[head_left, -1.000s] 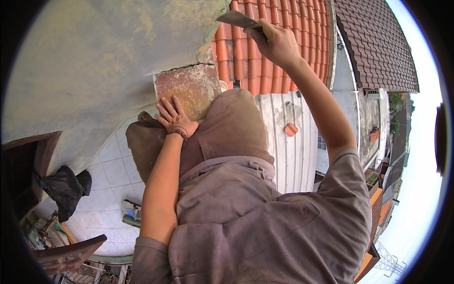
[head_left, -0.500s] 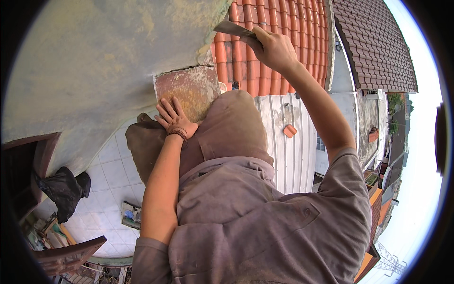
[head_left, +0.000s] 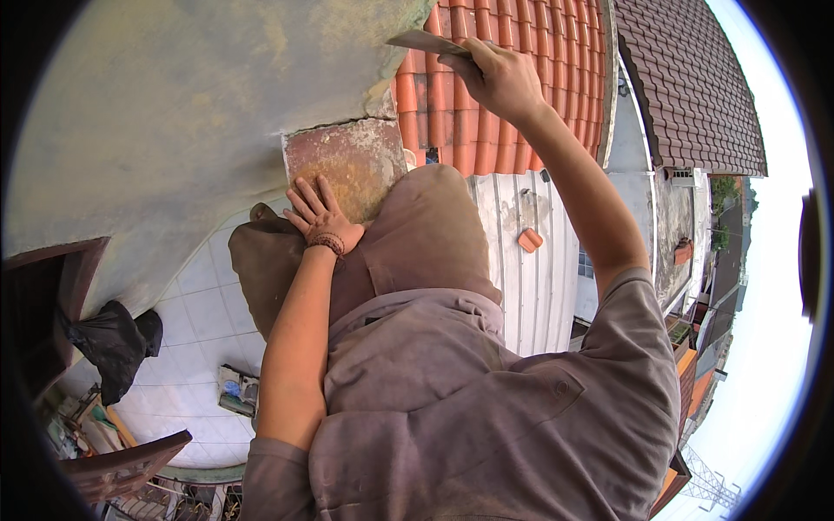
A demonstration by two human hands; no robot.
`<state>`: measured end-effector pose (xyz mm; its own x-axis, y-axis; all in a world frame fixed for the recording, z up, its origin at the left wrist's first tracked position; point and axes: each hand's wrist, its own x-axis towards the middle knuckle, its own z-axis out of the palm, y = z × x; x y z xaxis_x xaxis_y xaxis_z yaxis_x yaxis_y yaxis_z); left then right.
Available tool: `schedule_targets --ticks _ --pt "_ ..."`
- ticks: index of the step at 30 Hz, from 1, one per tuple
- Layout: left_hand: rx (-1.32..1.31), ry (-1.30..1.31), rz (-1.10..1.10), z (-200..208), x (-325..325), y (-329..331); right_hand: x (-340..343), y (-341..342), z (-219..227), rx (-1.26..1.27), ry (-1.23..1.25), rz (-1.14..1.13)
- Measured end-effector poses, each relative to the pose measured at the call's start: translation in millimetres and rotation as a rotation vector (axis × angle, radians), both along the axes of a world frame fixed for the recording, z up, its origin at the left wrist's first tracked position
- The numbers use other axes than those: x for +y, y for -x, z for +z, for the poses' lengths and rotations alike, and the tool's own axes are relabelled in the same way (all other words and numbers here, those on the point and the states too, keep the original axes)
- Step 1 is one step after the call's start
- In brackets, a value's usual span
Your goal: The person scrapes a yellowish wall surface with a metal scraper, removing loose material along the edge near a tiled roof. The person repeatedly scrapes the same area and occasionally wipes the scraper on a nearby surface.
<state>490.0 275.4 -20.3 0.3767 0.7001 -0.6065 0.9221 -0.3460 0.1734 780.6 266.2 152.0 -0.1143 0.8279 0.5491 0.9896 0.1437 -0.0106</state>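
My right hand (head_left: 504, 82) grips a flat metal scraper (head_left: 427, 42) by its near end, fingers wrapped round it. The blade points left, its tip at the edge of the grey-green plastered wall (head_left: 234, 78). Whether the tip presses on the plaster I cannot tell. My left hand (head_left: 326, 215), a beaded bracelet on its wrist, lies flat with fingers spread on a worn reddish ledge (head_left: 347, 161) between my knees. A dark crack (head_left: 334, 124) runs where the ledge meets the wall.
I sit high up. Orange roof tiles (head_left: 486, 104) and a white corrugated roof (head_left: 530, 286) lie beyond the ledge at right. Down at left are a white tiled floor (head_left: 187, 347), a black plastic sheet (head_left: 117, 347) and a small tray (head_left: 234, 389). A brown roof (head_left: 695, 78) rises farther off.
The scraper and my right hand have shifted slightly left, bringing the blade tip farther over the wall edge. My left hand stays on the ledge.
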Motion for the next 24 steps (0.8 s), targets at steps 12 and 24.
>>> schedule_targets --ticks 12,24 --pt "-0.015 0.005 0.014 2 0 0 -19 11 1 -0.064 0.134 -0.184" --pt "0.006 0.002 0.003 3 0 0 -26 30 -28 0.011 0.191 -0.277"
